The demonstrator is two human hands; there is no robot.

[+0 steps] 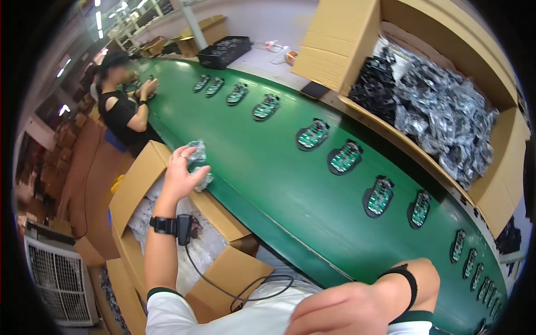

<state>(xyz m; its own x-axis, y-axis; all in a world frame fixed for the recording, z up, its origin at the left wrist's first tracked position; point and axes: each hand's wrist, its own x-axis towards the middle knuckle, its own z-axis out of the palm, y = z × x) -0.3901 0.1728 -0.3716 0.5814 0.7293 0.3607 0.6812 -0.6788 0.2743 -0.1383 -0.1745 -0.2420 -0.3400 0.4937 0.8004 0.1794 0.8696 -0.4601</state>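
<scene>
My left hand (183,174), with a black strap and small box on its wrist, reaches over the near edge of the green belt. Its thumb and fingers grip a crumpled-looking clear plastic piece (197,159), greenish where the belt shows through. Under that forearm stands an open cardboard box (137,187) with pale, translucent contents. My right hand (338,307) is bent in front of my body at the lower edge, a black band round its wrist. Its fingertips are out of sight, so its grip is unclear. Beyond it, on the belt, lie dark oval parts with green circuit boards (379,196).
Along the curving green belt (251,156) several such board assemblies lie in a row. A large cardboard box (352,44) at the right holds black and clear plastic parts. Farther off are a black crate (224,51) and a co-worker (125,106). A cable runs from my wrist.
</scene>
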